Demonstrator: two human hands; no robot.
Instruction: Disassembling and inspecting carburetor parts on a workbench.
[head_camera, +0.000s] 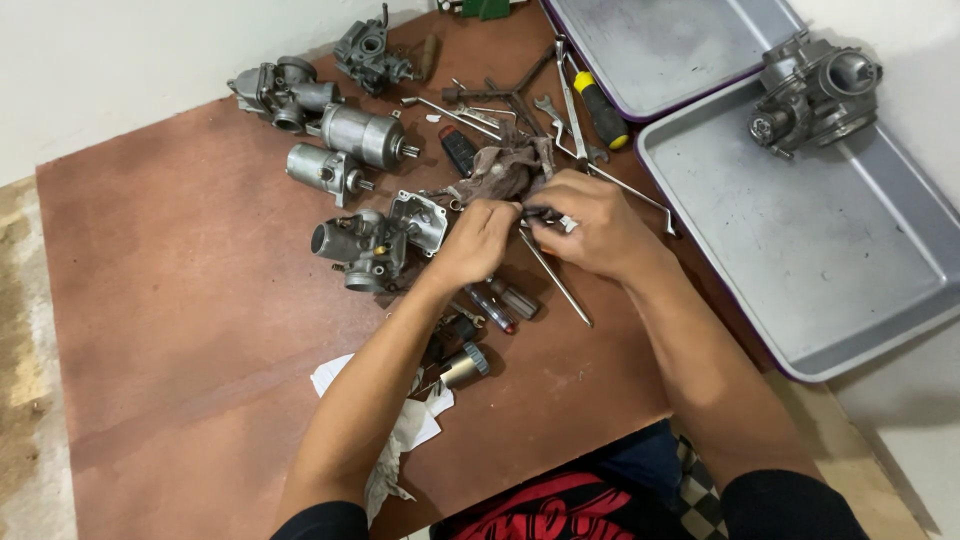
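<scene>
Both my hands meet over the middle of a brown wooden board (180, 300). My left hand (478, 240) pinches a small dark part at its fingertips. My right hand (592, 225) grips the same small metal part (545, 215) from the other side. A long thin metal rod (560, 280) lies under my hands. A grey carburetor (365, 250) sits just left of my left hand, with its open float bowl (420, 218) beside it. A dirty brown rag (505, 170) lies right behind my fingers.
Two more carburetors (285, 92) (372, 52) and two grey cylinders (362, 135) (325, 170) lie at the back left. Wrenches and a yellow-handled screwdriver (600, 110) lie behind. Two grey trays (850, 260) (660, 50) stand right; one holds a carburetor (815, 95). White paper (400, 430) lies near.
</scene>
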